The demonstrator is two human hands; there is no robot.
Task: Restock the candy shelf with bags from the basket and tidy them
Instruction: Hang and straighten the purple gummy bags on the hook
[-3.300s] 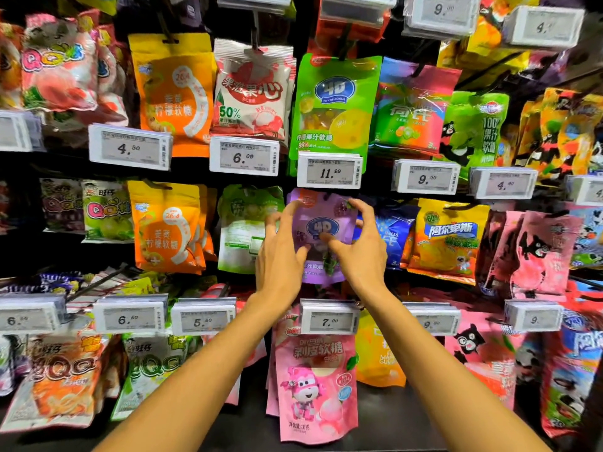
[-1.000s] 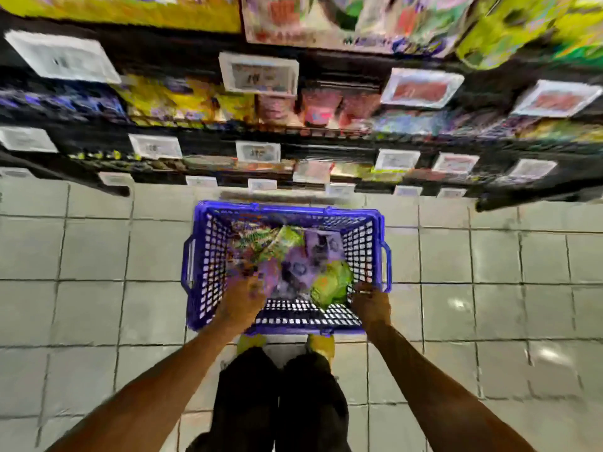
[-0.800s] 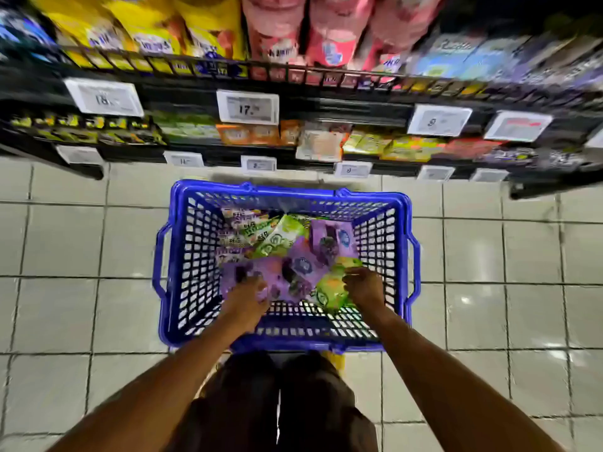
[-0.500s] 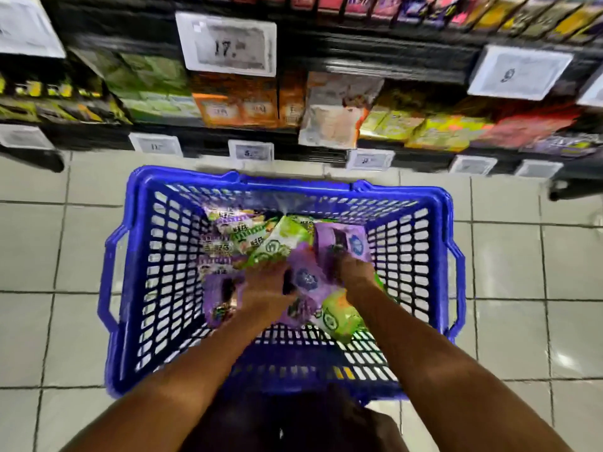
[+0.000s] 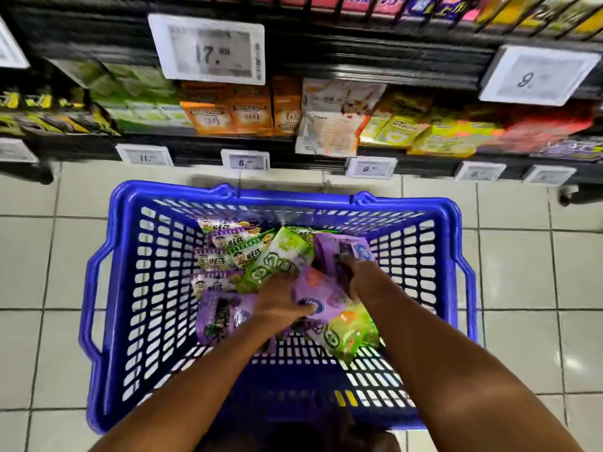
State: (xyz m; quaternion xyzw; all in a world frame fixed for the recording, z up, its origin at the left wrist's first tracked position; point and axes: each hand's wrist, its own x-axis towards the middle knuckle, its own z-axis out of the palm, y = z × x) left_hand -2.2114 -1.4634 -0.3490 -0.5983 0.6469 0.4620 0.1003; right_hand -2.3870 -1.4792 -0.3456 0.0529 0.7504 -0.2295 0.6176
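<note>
Inside the basket [image 5: 130, 203] beside 旺仔 packs [image 5: 228, 252], left hand [image 5: 277, 305] grips one purple bag [image 5: 323, 296], right hand [image 5: 359, 275] another.

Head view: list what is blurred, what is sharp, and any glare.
Head view: shelf price tag and orange boxes smeared by motion blur; basket and candy bags fairly sharp; soft glare spot on floor tile at right.

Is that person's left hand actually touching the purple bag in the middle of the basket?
Touching. In the head view the left hand has its thumb laid on the purple bag, no gap between them.
</note>
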